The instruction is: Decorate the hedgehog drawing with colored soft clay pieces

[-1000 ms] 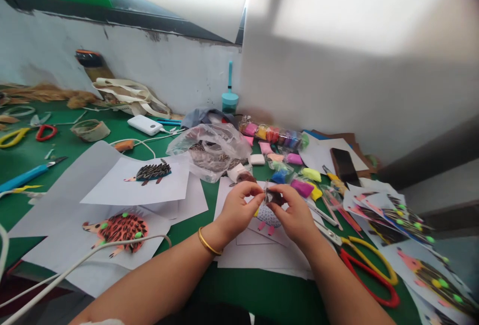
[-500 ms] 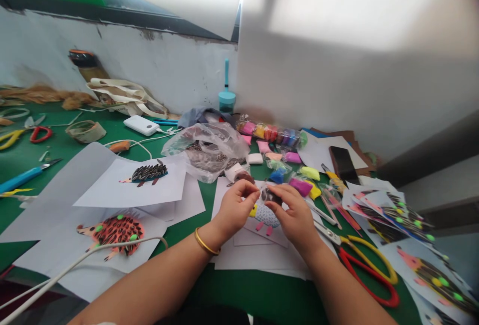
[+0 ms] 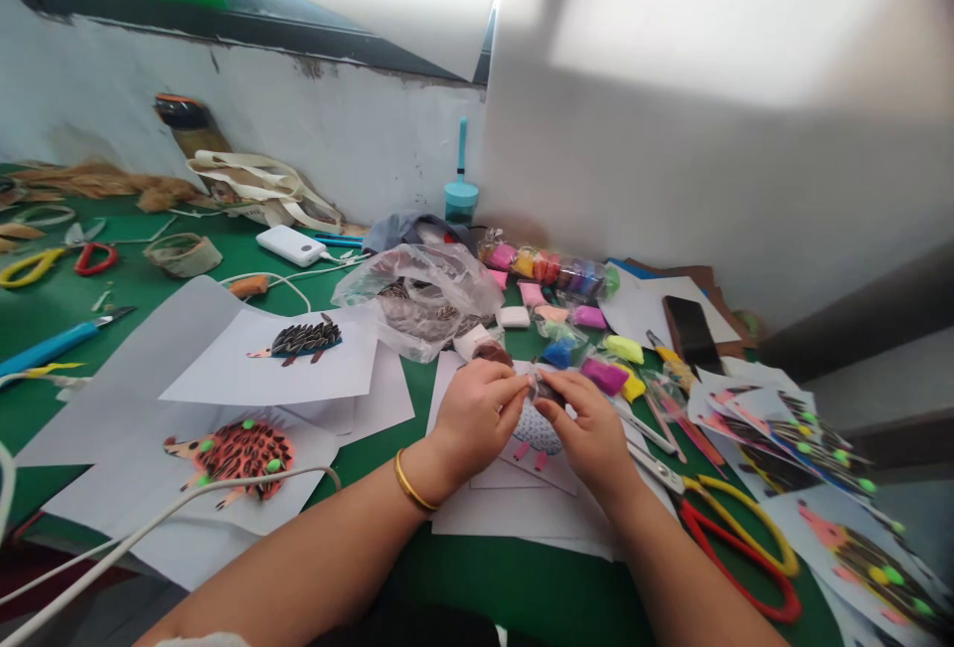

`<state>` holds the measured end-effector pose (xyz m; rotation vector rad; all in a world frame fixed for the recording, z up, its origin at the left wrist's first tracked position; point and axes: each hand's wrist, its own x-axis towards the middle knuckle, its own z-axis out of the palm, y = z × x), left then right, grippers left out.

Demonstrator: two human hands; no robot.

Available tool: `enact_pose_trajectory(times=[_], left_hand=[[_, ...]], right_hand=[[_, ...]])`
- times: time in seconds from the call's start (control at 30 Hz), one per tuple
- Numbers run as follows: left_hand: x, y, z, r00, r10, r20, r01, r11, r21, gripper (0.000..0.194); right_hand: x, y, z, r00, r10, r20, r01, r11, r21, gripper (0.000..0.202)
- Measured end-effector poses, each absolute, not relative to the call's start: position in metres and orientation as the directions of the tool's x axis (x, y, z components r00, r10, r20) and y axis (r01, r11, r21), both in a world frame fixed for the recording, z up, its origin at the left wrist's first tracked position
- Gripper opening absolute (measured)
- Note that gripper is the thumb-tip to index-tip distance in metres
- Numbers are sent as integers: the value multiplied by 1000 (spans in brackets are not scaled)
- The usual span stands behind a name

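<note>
Between my hands is a small clear packet of dark clay point(image 3: 548, 391). My right hand point(image 3: 588, 428) grips it between thumb and fingers. My left hand point(image 3: 481, 418), with a gold bangle at the wrist, is closed in a pinch at the packet's left end. Just below them lies a sheet with a hedgehog picture point(image 3: 538, 430), its body covered in scale-like marks and its feet pink; my hands hide its head. Under it are more sheets of white paper point(image 3: 514, 518).
Clay packets point(image 3: 603, 376) in several colours lie behind my hands, beside a plastic bag of seeds point(image 3: 417, 304). Red-and-yellow-handled scissors point(image 3: 737, 538) and finished hedgehog pictures point(image 3: 857, 548) are at right. A seed hedgehog point(image 3: 242, 453) and a white cable point(image 3: 186, 496) are at left.
My left hand has moved right, up to the packet, and its fingers now meet the packet's end. The picture's yellow head has become hidden. The view has shifted slightly left.
</note>
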<state>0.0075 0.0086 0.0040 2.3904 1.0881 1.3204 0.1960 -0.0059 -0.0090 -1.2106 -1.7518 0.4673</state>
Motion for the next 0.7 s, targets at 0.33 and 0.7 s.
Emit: enact_pose_trajectory(times=[0.33,0.7], left_hand=[[7,3,10,441,647,622,559,-740,373,34],[13,11,3,196,970,141,38,-151,988,29]], right_hand=[[199,-5,-6,-16,910,415,445,378,-812,30],[194,-7,-3,-89,875,476,433,465,-772,29]])
